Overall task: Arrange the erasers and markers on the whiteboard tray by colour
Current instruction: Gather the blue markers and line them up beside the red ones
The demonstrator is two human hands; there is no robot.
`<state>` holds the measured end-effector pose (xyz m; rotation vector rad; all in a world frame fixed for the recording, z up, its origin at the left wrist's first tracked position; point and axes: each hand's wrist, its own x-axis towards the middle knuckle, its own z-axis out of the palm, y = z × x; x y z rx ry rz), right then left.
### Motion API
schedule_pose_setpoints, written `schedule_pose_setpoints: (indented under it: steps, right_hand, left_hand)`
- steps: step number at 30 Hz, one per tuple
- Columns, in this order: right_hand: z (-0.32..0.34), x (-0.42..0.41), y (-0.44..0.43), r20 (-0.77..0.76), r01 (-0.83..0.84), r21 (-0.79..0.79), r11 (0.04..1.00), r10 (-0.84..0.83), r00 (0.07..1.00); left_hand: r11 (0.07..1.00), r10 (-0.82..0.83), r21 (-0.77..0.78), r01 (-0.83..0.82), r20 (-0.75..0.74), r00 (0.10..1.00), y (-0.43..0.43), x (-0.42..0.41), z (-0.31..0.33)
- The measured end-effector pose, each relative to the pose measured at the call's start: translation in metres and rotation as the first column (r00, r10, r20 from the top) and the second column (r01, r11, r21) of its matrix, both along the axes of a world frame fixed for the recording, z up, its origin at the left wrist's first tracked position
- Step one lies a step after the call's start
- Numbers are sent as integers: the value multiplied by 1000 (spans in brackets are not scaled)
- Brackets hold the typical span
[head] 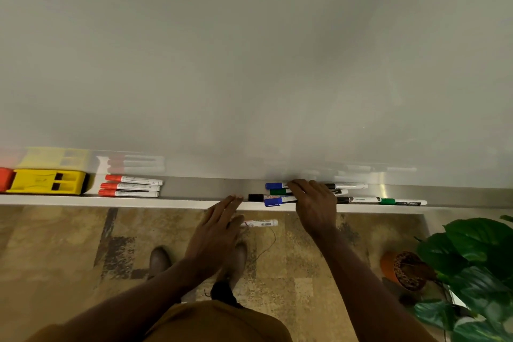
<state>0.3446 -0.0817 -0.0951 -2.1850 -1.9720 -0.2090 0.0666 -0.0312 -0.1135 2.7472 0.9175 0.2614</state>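
The grey whiteboard tray (208, 189) runs across the head view. At its left stand a red eraser (5, 179) and a yellow eraser (47, 182), then three red markers (130, 186) side by side. A mixed heap lies right of centre: a blue marker (273, 185), a green marker (279, 191), a black-capped marker (256, 197) and a second blue marker (273, 201). My right hand (313, 203) lies palm down across this heap. My left hand (219, 230) is below the tray's front edge, holding a white-barrelled marker (262, 223) whose cap is hidden.
Further right on the tray lie a black marker (358, 199) and a green-capped marker (402, 202). The whiteboard (249, 64) fills the upper view. A potted plant (472, 264) stands on the floor at lower right. My shoes (159, 258) are below the tray.
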Motion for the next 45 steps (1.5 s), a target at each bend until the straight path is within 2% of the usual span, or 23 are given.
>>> schedule_pose_setpoints:
  steps: [3, 8, 13, 18, 24, 29, 35, 41, 45]
  right_hand:
    - [-4, 1, 0, 52, -15, -48, 999, 18, 998]
    - [-1, 6, 2, 127, -69, -44, 997, 74, 989]
    - [4, -8, 6, 63, -30, -125, 992, 38, 997]
    - [5, -39, 14, 12, 4, -229, 973, -2, 1000]
    - [1, -68, 22, 48, 23, -282, 959, -10, 999]
    - [4, -91, 41, 53, -34, -238, 971, 48, 997]
    - [0, -113, 61, 50, -183, -158, 970, 193, 980]
    - [-7, -126, 76, 31, -343, 30, 939, 342, 939]
    - [-3, -143, 88, -63, -354, 121, 927, 363, 930]
  left_hand:
    - [996, 85, 16, -86, 57, 995, 7, -13, 1]
    - [991, 122, 48, -124, 47, 991, 15, -29, 2]
    - [996, 84, 25, -84, -6, 996, 13, -24, 4]
    - [994, 39, 99, -41, 21, 999, 6, -22, 7]
    - [986, 155, 54, -155, 11, 988, 16, -45, -7]
    - [976, 201, 82, -204, 42, 979, 17, -72, -21]
    - [960, 260, 92, -265, 64, 964, 0, -103, -27]
    - [932, 346, 89, -350, 60, 936, -6, -122, -20]
    - [918, 374, 106, -381, 84, 924, -8, -133, -14]
